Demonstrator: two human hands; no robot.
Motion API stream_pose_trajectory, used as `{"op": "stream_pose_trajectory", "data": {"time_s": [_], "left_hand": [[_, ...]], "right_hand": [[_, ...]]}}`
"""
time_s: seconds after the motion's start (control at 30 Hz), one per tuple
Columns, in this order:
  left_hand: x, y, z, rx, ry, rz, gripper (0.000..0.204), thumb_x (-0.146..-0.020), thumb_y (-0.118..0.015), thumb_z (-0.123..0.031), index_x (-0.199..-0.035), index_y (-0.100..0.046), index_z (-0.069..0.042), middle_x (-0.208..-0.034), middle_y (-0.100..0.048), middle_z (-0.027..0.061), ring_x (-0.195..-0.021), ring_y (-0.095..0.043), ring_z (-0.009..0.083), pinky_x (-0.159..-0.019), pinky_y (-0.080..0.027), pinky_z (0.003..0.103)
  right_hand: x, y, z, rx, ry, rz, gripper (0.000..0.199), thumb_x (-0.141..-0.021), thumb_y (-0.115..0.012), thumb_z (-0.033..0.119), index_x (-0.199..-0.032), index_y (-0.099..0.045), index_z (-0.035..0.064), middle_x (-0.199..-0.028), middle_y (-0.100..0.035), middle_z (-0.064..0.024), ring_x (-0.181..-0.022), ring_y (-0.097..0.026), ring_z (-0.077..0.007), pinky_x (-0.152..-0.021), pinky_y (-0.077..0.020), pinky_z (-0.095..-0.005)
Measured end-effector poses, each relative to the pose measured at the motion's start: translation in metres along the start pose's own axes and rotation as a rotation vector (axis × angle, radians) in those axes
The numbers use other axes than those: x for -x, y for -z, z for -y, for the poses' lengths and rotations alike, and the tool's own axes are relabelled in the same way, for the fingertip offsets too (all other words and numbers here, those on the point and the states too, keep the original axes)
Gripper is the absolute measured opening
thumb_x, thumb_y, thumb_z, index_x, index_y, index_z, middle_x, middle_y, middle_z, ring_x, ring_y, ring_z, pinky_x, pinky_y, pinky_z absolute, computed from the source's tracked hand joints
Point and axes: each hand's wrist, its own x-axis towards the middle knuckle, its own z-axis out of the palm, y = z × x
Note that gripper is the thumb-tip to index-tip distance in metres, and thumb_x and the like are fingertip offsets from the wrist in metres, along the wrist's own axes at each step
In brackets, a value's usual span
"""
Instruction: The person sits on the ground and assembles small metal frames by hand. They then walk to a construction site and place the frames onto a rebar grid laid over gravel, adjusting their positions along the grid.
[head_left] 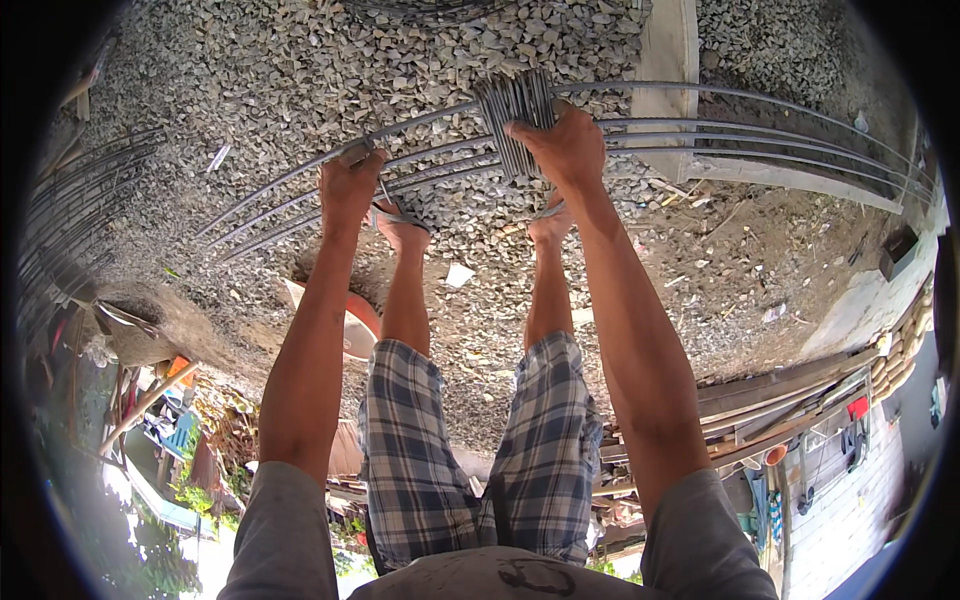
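Note:
Several long grey steel bars (770, 135) lie across the ground in front of me, bowed by the wide view. A tight bundle of grey steel stirrups (515, 125) sits around them, a little right of the middle. My right hand (570, 145) is closed on the bundle's right side, its thumb pressed over the front. To the left, my left hand (350, 185) makes a fist at the uppermost bar. A short grey piece of metal shows beside its fingers; whether the hand grips this or only the bar is hidden.
Loose gravel (400, 60) covers the ground ahead. A concrete strip (667, 90) runs beneath the bars on the right. More thin steel rods (85, 195) lie at far left. My sandalled feet (405, 230) stand just behind the bars. Stacked wooden boards (770, 395) are at lower right.

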Motion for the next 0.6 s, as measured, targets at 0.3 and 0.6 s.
{"op": "stream_pose_trajectory", "data": {"time_s": [0.3,0.6], "left_hand": [[0.023,0.000,-0.022,0.012,-0.065,-0.006,0.044,-0.088,-0.071,-0.031,-0.119,-0.071,0.001,-0.080,-0.073,0.0154,-0.067,-0.068,0.0200,-0.065,-0.052,0.034],[0.017,-0.001,-0.002,-0.029,-0.129,-0.056,0.045,-0.090,-0.070,-0.032,-0.121,-0.071,0.000,-0.101,-0.075,0.0195,-0.081,-0.070,0.0207,-0.077,-0.054,0.035]], "right_hand": [[-0.013,-0.014,0.005,-0.015,0.054,0.167,0.049,-0.074,-0.086,0.045,-0.098,-0.074,0.0036,-0.064,-0.068,-0.0098,-0.062,-0.069,-0.0191,-0.061,-0.0556,-0.0378],[0.022,-0.048,0.017,-0.070,0.142,-0.054,0.044,-0.076,-0.078,0.023,-0.104,-0.056,-0.0043,-0.078,-0.071,-0.0220,-0.074,-0.072,-0.0365,-0.071,-0.0560,-0.0468]]}}
